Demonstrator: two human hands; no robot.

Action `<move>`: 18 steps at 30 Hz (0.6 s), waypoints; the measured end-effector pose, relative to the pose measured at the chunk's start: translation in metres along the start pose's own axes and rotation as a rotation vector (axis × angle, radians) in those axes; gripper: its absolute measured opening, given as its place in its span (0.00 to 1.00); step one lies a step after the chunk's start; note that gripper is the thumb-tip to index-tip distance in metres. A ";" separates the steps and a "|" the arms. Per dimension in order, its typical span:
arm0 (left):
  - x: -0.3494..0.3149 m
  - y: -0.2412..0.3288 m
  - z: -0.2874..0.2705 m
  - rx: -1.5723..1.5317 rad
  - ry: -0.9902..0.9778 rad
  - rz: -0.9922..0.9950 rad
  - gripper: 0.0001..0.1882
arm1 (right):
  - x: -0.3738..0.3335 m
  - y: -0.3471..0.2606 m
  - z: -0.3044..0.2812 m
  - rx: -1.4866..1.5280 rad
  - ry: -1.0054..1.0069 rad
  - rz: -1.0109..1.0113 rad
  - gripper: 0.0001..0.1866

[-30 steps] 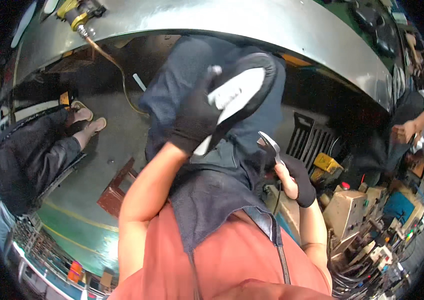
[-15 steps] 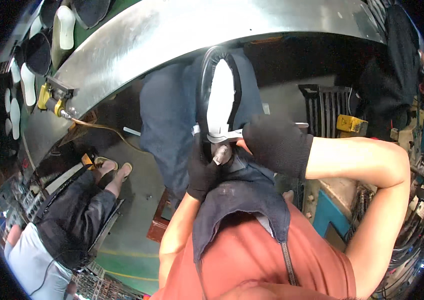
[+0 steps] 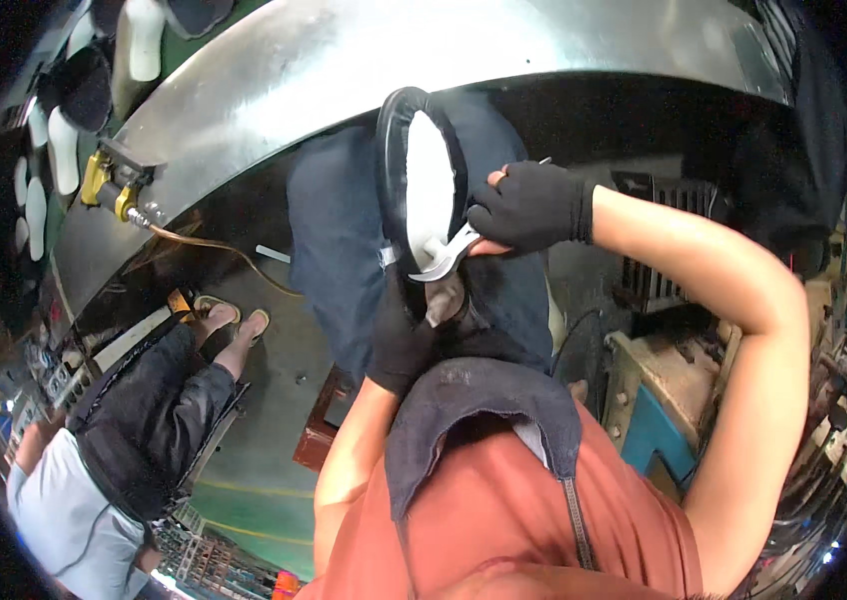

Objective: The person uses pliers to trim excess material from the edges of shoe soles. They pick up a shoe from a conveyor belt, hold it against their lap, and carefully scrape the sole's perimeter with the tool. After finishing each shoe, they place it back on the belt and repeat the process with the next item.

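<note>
An unsoled shoe (image 3: 432,180) lies bottom up along my lap, black upper material wrapped round a white insole. My left hand (image 3: 404,338), in a black glove, is closed round its near end, with a greyish lump (image 3: 446,297) beside the fingers that I cannot make out. My right hand (image 3: 532,207), in a black fingerless glove, is wrapped round the handles of lasting pliers (image 3: 444,260). Their curved metal head rests at the near end of the insole, and the handles slant up to the right. The glove hides most of the handles.
Beyond my knees curves a metal bench edge (image 3: 274,95), with a yellow air tool (image 3: 112,190) and its hose on the left. White-soled shoe parts (image 3: 64,150) stand at far left. A co-worker (image 3: 134,440) sits at lower left; a black slatted crate (image 3: 659,270) stands at right.
My right hand has moved up and away from me, swinging the pliers from level to slanting. The shoe has tilted slightly left. My left hand keeps its hold.
</note>
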State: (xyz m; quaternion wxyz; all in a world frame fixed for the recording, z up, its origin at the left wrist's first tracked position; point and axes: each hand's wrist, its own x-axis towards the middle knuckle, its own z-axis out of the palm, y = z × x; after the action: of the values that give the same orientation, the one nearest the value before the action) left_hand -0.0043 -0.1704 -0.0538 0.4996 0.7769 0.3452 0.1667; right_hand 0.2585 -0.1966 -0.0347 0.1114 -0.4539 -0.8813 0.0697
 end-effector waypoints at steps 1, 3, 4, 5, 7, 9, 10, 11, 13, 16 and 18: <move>0.006 -0.027 0.005 -0.476 -0.003 -0.167 0.28 | 0.002 0.003 -0.002 -0.015 -0.007 -0.007 0.23; 0.014 -0.081 0.016 -1.423 -0.030 -0.510 0.30 | 0.006 -0.006 0.002 -0.018 -0.016 -0.010 0.23; 0.021 0.021 0.002 -1.339 0.042 -0.671 0.32 | -0.001 -0.012 0.009 0.016 -0.024 0.026 0.23; 0.017 0.017 0.001 -1.140 0.077 -0.608 0.31 | 0.004 -0.016 0.004 0.034 -0.023 0.031 0.23; 0.017 -0.018 0.012 -0.762 0.128 -0.466 0.28 | 0.006 -0.015 -0.007 0.136 -0.127 0.094 0.24; 0.005 -0.061 0.022 -0.384 0.177 -0.355 0.26 | 0.011 -0.021 -0.018 0.351 -0.331 0.199 0.24; 0.005 -0.076 0.022 -0.195 0.198 -0.283 0.26 | 0.023 -0.023 -0.043 0.589 -0.541 0.402 0.23; 0.016 -0.072 0.017 -0.133 0.179 -0.273 0.27 | 0.028 -0.024 -0.053 0.488 -0.579 0.403 0.22; 0.034 -0.066 0.004 0.000 0.155 -0.258 0.29 | 0.038 -0.032 -0.062 0.305 -0.662 0.377 0.20; 0.027 -0.091 0.010 -0.150 0.389 -0.173 0.25 | 0.071 -0.113 -0.053 0.080 -0.553 0.275 0.17; 0.027 -0.073 -0.018 0.043 0.081 -0.144 0.22 | 0.068 -0.153 -0.024 0.028 -0.381 0.055 0.17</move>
State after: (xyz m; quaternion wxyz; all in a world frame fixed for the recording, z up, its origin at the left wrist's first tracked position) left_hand -0.0230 -0.1201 -0.1132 0.4793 0.7531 0.4236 0.1539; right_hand 0.1061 -0.2294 0.0314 -0.0529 -0.4550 -0.8726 0.1697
